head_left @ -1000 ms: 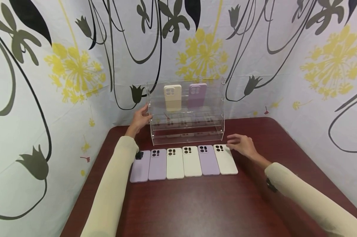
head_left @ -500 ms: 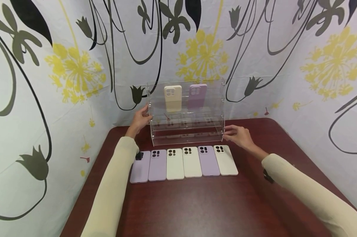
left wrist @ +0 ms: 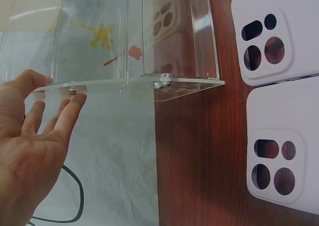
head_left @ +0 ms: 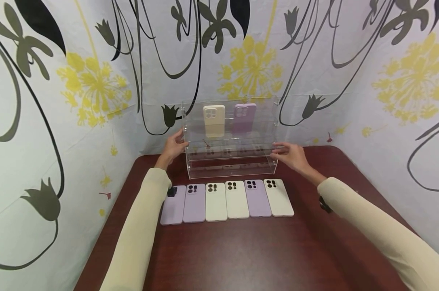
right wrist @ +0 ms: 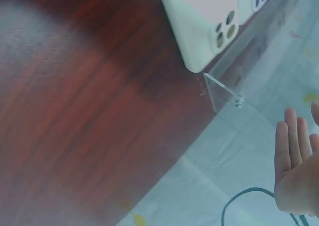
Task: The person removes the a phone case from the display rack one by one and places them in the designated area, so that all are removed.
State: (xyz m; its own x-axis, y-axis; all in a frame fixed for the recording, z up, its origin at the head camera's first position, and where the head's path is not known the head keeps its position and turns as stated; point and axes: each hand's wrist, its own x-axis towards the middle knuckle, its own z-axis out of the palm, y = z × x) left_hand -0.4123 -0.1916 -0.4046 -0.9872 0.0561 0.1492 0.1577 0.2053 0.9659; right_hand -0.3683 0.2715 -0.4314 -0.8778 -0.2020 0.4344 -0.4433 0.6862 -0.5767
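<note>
A clear acrylic tiered display stand (head_left: 231, 176) stands at the back of the table. My left hand (head_left: 173, 147) pinches its left side panel (left wrist: 129, 81), thumb at the panel's edge and fingertips against the outer face. On the right, my right hand (head_left: 291, 157) is at the opposite side panel with its fingers nearly straight; whether they touch it is unclear. A cream phone case (head_left: 214, 121) and a lilac phone case (head_left: 244, 118) lean on the upper tier. In front lies a row of several lilac and white cases, including a white one (head_left: 279, 198) at the right end.
The dark red wooden table (head_left: 234, 250) extends toward me in front of the row. Patterned cloth (head_left: 219, 76) hangs behind the stand and along both sides. A dark wrist camera (head_left: 172, 191) covers part of the leftmost lilac case (head_left: 173, 210).
My right hand has moved from beside the right-end white case, up and left to the stand's right side. The left hand keeps its place on the stand.
</note>
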